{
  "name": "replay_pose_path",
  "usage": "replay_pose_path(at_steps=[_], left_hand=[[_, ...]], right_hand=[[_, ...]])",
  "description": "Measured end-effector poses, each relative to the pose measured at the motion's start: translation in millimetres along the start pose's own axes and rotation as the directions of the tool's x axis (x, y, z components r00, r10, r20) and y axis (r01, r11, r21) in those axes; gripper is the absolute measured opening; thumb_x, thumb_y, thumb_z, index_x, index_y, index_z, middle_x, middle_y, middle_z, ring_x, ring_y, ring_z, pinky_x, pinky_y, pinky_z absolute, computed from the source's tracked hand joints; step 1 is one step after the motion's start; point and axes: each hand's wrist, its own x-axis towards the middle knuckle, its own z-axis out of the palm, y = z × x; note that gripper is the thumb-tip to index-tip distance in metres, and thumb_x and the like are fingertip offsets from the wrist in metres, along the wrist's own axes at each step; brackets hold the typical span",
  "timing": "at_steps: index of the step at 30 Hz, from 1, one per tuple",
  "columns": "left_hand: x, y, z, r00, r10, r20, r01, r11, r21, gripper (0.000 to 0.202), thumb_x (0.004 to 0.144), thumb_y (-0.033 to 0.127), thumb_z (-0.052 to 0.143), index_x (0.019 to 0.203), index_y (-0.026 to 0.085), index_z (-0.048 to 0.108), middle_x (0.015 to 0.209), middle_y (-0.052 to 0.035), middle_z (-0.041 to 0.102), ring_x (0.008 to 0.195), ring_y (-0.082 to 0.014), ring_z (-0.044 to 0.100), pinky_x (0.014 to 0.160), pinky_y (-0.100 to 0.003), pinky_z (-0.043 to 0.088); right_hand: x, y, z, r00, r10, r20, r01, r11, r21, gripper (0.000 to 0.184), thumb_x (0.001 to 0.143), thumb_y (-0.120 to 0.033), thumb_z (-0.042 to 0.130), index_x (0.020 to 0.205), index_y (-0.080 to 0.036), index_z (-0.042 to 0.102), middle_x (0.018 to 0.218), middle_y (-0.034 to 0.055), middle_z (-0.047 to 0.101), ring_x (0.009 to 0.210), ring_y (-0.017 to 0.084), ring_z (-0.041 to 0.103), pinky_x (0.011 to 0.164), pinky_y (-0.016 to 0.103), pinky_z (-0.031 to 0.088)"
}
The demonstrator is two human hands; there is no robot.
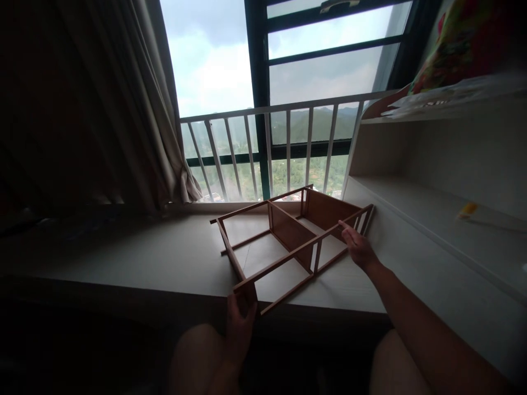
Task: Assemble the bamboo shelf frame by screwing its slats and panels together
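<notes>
A brown wooden rack frame [288, 233] with two flat panels lies tipped on a pale desk top [164, 258] in front of a window. My left hand [241, 318] is closed round the rack's near end panel at the desk's front edge. My right hand [357, 247] rests against the rack's long upper rail near its far right end, thumb and fingers closed on the rail. My bare knees show below the desk edge.
A white shelf unit [444, 181] stands to the right with a small yellow object [468, 209] on one shelf and a colourful cloth [461, 44] on top. A beige curtain [164, 126] hangs at left. White window railing [267, 148] runs behind the rack.
</notes>
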Motion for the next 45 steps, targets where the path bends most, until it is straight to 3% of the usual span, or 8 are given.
replay_pose_path(at_steps=[4,7,11,15,17,20,24,45], left_hand=[[-24.5,7.9,-1.0,0.997,-0.03,0.067,0.031,0.999,-0.007,0.049,0.075,0.046,0.069,0.112,0.018,0.054,0.111,-0.0113,0.064,0.103,-0.0286,0.063,0.086,-0.042,0.052],[-42.7,13.2,-3.0,0.983,-0.039,0.177,0.036,0.999,0.023,0.043,0.08,0.045,0.066,0.112,0.019,0.053,0.107,-0.0096,0.065,0.099,-0.0267,0.064,0.085,-0.041,0.052],[-58.5,24.0,-3.7,0.959,-0.023,0.284,0.002,0.997,0.074,0.036,0.084,0.043,0.063,0.109,0.019,0.054,0.103,-0.0081,0.064,0.096,-0.0242,0.063,0.085,-0.039,0.051],[-62.3,41.7,-9.1,0.963,0.125,0.24,-0.152,0.983,0.099,0.036,0.081,0.038,0.067,0.11,0.02,0.056,0.108,-0.0086,0.062,0.099,-0.0239,0.062,0.084,-0.039,0.052],[-59.8,52.5,-14.9,0.935,0.304,0.18,-0.33,0.933,0.14,0.04,0.08,0.033,0.07,0.115,0.022,0.055,0.117,-0.0098,0.059,0.108,-0.0252,0.059,0.089,-0.041,0.052],[-51.3,68.7,-22.2,0.816,0.545,0.192,-0.576,0.794,0.193,0.05,0.08,0.025,0.07,0.126,0.026,0.053,0.125,-0.0097,0.055,0.118,-0.0259,0.053,0.098,-0.044,0.049],[-39.6,82.0,-20.7,0.735,0.606,0.305,-0.664,0.735,0.139,0.046,0.084,0.02,0.066,0.127,0.028,0.056,0.124,-0.0085,0.057,0.116,-0.0239,0.056,0.097,-0.042,0.052],[-43.8,87.2,-1.1,0.749,0.616,0.245,-0.653,0.749,0.115,0.032,0.085,0.02,0.064,0.117,0.025,0.065,0.117,-0.0081,0.058,0.11,-0.0216,0.059,0.093,-0.038,0.056]], right_hand=[[-19.5,-38.3,-17.6,0.993,-0.094,-0.065,0.088,0.992,-0.088,0.048,0.096,-0.045,0.035,0.122,-0.013,0.061,0.131,0.0167,0.059,0.127,0.03,0.05,0.109,0.045,0.037],[-61.7,-91.5,-24.0,0.978,-0.203,-0.043,0.2,0.978,-0.066,0.036,0.098,-0.041,0.034,0.104,-0.019,0.062,0.109,0.0115,0.066,0.104,0.025,0.06,0.097,0.04,0.044],[-131.1,-156.2,-21.1,0.955,-0.151,0.254,0.144,0.988,0.048,0.032,0.1,-0.039,0.035,0.075,-0.023,0.048,0.068,0.0014,0.055,0.062,0.016,0.052,0.062,0.029,0.042],[-175.0,-186.8,-11.1,0.853,-0.198,0.483,0.146,0.979,0.142,0.028,0.102,-0.033,0.032,0.079,-0.023,0.045,0.072,0.0011,0.057,0.065,0.015,0.053,0.063,0.027,0.041],[-184.6,-192.6,-5.9,0.815,-0.21,0.54,0.147,0.976,0.157,0.028,0.102,-0.032,0.031,0.082,-0.022,0.047,0.075,0.002,0.059,0.067,0.016,0.055,0.065,0.027,0.041],[-190.8,-196.7,1.4,0.793,-0.211,0.571,0.149,0.977,0.154,0.029,0.102,-0.033,0.029,0.086,-0.022,0.049,0.077,0.0024,0.061,0.069,0.016,0.057,0.066,0.027,0.041],[-192.7,-199.1,10.5,0.809,-0.203,0.552,0.172,0.979,0.107,0.03,0.103,-0.034,0.028,0.083,-0.022,0.047,0.075,0.0018,0.06,0.066,0.016,0.056,0.064,0.027,0.039],[-183.0,-196.9,22.8,0.832,-0.196,0.519,0.242,0.97,-0.021,0.031,0.103,-0.033,0.029,0.094,-0.021,0.056,0.082,0.0055,0.069,0.074,0.018,0.063,0.064,0.028,0.039]])
